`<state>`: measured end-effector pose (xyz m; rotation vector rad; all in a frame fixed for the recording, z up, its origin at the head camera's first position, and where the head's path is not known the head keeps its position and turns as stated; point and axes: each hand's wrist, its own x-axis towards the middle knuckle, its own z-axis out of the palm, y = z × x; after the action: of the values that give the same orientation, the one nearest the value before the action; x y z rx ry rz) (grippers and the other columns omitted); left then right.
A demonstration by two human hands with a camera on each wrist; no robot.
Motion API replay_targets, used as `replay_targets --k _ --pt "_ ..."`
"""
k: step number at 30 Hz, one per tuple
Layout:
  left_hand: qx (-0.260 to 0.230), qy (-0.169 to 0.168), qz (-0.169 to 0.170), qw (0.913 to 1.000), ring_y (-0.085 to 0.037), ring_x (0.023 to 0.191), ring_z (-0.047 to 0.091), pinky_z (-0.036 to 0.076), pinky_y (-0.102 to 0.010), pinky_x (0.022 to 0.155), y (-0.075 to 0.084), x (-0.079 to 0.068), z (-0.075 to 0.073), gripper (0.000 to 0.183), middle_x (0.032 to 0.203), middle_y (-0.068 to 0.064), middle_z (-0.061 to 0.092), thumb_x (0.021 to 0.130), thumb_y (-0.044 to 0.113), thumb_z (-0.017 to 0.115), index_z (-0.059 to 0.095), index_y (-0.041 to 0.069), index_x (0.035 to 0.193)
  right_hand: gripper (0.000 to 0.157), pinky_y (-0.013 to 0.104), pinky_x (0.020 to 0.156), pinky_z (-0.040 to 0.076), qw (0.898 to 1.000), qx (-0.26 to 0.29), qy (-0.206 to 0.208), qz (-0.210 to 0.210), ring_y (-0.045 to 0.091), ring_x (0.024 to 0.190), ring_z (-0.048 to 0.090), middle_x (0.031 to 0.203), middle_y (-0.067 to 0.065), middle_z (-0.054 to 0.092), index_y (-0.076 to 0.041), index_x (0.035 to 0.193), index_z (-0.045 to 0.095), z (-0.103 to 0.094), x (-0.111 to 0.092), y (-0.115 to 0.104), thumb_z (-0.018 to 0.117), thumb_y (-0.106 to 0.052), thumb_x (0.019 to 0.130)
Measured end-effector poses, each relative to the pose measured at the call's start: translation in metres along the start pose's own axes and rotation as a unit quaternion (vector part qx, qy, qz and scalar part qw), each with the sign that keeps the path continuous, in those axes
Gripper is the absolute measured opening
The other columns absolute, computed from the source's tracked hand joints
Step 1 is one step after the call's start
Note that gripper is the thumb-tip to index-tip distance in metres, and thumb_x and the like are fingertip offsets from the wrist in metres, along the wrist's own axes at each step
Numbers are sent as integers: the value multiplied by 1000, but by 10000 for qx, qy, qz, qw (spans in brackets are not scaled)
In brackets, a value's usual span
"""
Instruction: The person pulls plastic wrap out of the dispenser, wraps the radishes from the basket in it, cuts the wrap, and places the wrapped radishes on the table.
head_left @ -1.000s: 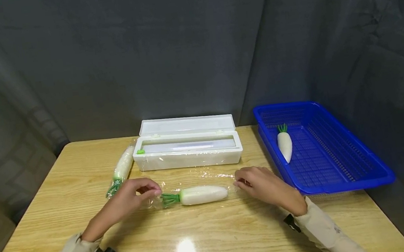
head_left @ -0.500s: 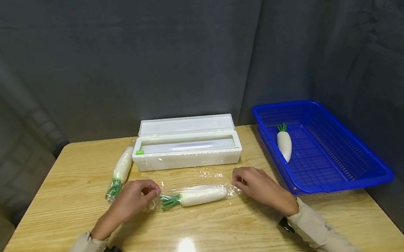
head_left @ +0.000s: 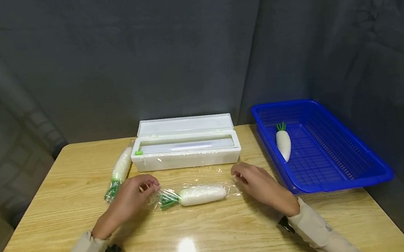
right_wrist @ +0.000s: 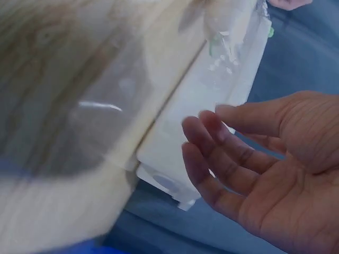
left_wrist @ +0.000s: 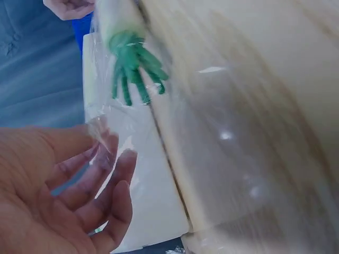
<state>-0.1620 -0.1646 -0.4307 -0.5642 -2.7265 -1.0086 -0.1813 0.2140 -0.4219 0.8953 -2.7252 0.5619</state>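
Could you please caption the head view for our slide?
Left hand and right hand flank a film-covered radish on a wooden table, an open white box behind, blue basket at right.

- Head view: looks forward and down from over the near edge, far enough back to take in the surface [head_left: 255, 236], white box [head_left: 187, 159] and blue basket [head_left: 314, 159].
- Left wrist view: close on the left hand [head_left: 131, 194], tilted, facing across towards the right hand [head_left: 261, 183].
- Right wrist view: just as close, tilted, facing left.
- All three share the white box and both hands.
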Motion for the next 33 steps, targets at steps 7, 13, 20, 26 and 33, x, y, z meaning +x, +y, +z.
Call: replay_targets --k 7,13,20,26,33 --pt "155 781 378 9961 -21 90 69 58 -38 73 9 -2 -2 14 105 -4 74 93 4 79 80 9 106 10 37 70 57 9860 -473 945 -1289 18 80 67 91 2 67 -6 97 69 -5 0 -24 77 -1 92" --pt "347 1328 672 9883 -15 78 64 53 -29 65 18 -2 2 19 91 1 71 86 -2 83 80 10 99 21 36 80 59 9779 -556 527 -1948 19 89 67 99 4 67 -6 105 70 5 2 -39 83 -4 88" --pt "425 2004 684 9764 -14 73 50 43 -23 64 19 -7 6 29 82 -2 53 83 -15 80 79 8 101 20 36 87 57 9782 -760 -40 -1933 19 100 67 111 1 69 -13 111 70 20 -3 -42 79 -8 93" --pt "703 2133 2022 9532 -15 80 53 41 -24 72 38 -22 19 30 90 -5 59 81 -16 77 77 5 102 14 34 87 55 9784 -730 -205 -1923 16 95 66 106 -2 71 -14 103 70 22 -5 -43 76 -5 94" --pt "1255 628 2831 9488 -19 108 68 57 -39 94 57 -40 50 29 117 -2 73 89 5 75 75 10 117 19 33 87 57 9778 -998 -316 -1813 15 94 66 107 -1 72 -12 107 70 23 -2 -42 71 1 94"
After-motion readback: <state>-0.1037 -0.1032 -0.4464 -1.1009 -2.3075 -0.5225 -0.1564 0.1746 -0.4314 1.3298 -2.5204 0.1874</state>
